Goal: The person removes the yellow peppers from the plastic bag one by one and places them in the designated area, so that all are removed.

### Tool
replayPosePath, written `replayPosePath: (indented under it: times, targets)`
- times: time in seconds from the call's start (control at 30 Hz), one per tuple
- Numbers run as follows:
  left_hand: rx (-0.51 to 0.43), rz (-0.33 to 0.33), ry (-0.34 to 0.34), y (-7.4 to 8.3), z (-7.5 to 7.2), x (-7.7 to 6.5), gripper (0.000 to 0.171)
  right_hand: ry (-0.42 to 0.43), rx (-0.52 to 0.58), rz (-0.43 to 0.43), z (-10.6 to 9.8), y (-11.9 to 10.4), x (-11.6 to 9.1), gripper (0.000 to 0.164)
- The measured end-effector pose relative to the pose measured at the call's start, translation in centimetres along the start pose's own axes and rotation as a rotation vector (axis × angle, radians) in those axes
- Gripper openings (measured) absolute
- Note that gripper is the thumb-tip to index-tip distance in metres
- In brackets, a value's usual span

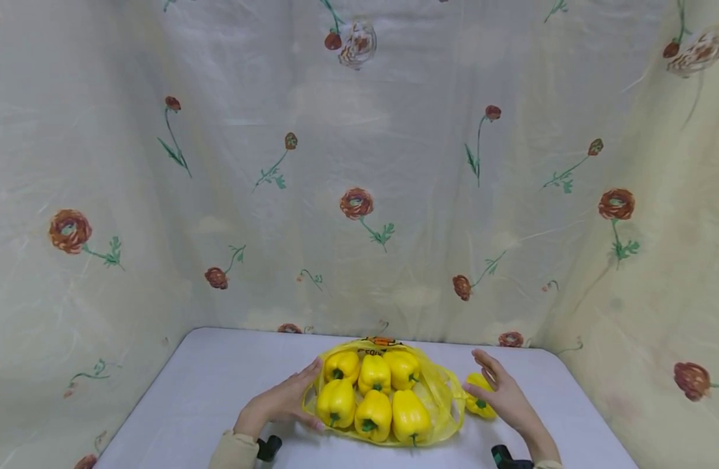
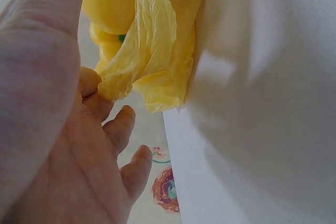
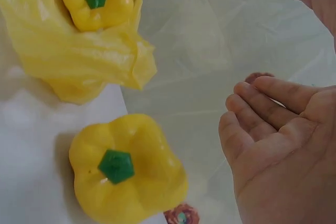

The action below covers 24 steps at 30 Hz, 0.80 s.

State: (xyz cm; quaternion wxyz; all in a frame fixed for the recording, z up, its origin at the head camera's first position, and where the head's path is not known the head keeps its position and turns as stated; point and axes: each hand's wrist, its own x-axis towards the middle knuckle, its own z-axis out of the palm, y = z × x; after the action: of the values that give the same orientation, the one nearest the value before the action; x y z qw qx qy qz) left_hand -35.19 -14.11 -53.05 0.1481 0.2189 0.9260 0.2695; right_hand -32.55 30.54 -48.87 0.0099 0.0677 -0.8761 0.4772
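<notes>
Several yellow bell peppers (image 1: 374, 415) with green stems lie in a thin yellow plastic bag (image 1: 438, 384), spread on its side at the middle of the table. My left hand (image 1: 283, 397) rests at the bag's left edge, thumb low and fingers higher up. In the left wrist view a fingertip touches the crumpled plastic (image 2: 152, 40). To the right of the bag sits one loose yellow bell pepper (image 3: 128, 192), outside the plastic. Beside it my right hand (image 1: 503, 394) is raised with its fingers extended and thumb apart, holding nothing.
A white table (image 1: 236, 352) carries all of this. Flower-printed sheeting (image 1: 359, 260) hangs behind it and on both sides. Dark wrist-worn devices (image 1: 269, 448) show at both wrists.
</notes>
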Motion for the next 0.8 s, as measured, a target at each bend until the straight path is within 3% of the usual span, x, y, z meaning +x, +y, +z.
replayPosePath:
  times: [0.37,0.8]
  targets:
    - [-0.013,0.024,0.001,0.0,0.0,-0.3,0.125,-0.09,0.059,-0.107,2.0,-1.2,-0.1,0.08]
    - [-0.022,0.047,-0.002,0.3,-0.3,-0.5,0.123,-0.243,0.125,-0.055,4.2,-2.7,-0.1,0.084]
